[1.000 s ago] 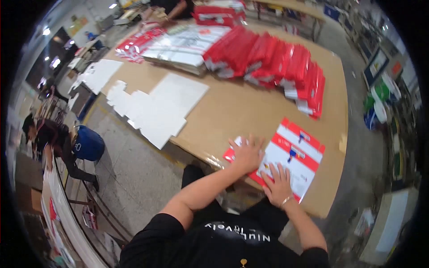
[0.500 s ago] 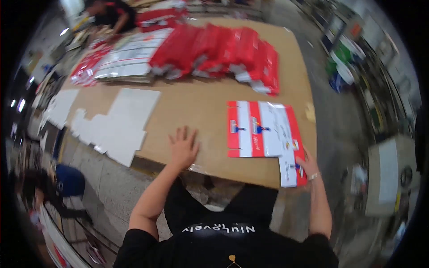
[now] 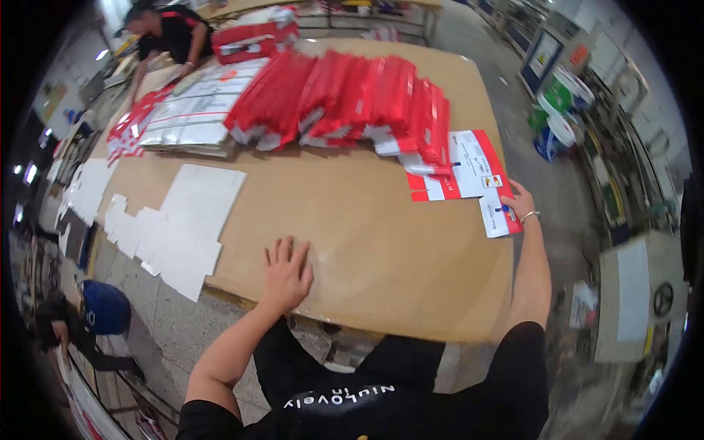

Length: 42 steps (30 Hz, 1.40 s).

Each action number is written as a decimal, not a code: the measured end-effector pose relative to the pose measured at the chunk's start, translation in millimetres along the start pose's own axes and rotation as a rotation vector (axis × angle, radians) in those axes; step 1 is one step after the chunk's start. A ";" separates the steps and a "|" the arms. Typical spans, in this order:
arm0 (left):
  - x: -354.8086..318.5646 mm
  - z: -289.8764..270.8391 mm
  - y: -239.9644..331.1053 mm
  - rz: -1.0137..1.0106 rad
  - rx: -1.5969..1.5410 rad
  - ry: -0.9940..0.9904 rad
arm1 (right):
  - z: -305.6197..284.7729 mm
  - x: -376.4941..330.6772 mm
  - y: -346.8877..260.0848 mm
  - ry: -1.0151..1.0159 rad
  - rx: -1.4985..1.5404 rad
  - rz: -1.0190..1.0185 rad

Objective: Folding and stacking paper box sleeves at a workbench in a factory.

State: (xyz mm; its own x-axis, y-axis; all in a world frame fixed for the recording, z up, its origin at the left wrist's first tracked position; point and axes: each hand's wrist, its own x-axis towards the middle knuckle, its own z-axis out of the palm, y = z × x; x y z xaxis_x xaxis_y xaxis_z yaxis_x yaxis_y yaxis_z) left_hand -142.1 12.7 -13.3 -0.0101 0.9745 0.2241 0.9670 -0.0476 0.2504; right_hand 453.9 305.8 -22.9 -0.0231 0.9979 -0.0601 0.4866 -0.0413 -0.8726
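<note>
My right hand [image 3: 522, 202] grips the right edge of a flat red and white printed carton blank [image 3: 470, 155]. The blank lies at the right side of the table, its left part tucked against the end of a row of folded red cartons [image 3: 352, 92]. On the brown tabletop [image 3: 359, 242], near its front edge, my left hand [image 3: 288, 275] rests palm down with the fingers spread, holding nothing. White die-cut cardboard sheets [image 3: 183, 224] lie to the left of that hand.
A pile of white printed sheets [image 3: 202, 106] stands left of the red cartons. Another person [image 3: 176, 37] works at the far left corner, and a second person [image 3: 70, 334] is at lower left near a blue bin [image 3: 106, 308]. Buckets [image 3: 554, 136] and machinery stand beyond the right edge.
My right hand has slid the carton blank away from me, up to the end of the red carton row. My left hand stays flat on the table.
</note>
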 end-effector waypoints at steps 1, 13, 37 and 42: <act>0.2 1.9 1.5 -0.011 -0.019 -0.014 | 13.8 39.7 -10.0 0.070 -0.182 -0.112; -2.5 -1.3 11.2 0.028 -0.081 0.016 | 131.8 93.5 -46.4 0.295 -0.573 -0.091; -107.8 -91.8 -228.1 -0.183 0.513 -0.058 | 172.3 -273.2 -30.5 0.188 0.273 -0.025; -54.6 -147.9 -190.8 0.069 0.456 0.056 | 194.3 -289.0 -50.8 0.100 0.031 -0.100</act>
State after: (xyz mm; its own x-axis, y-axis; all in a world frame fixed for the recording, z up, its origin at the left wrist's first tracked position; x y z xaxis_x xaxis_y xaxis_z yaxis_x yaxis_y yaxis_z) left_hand -363.7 -63.8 66.0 0.0562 0.9585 0.2795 0.9791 0.0019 -0.2036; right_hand 266.2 9.9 -55.4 0.0175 0.9970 0.0751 0.4586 0.0587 -0.8867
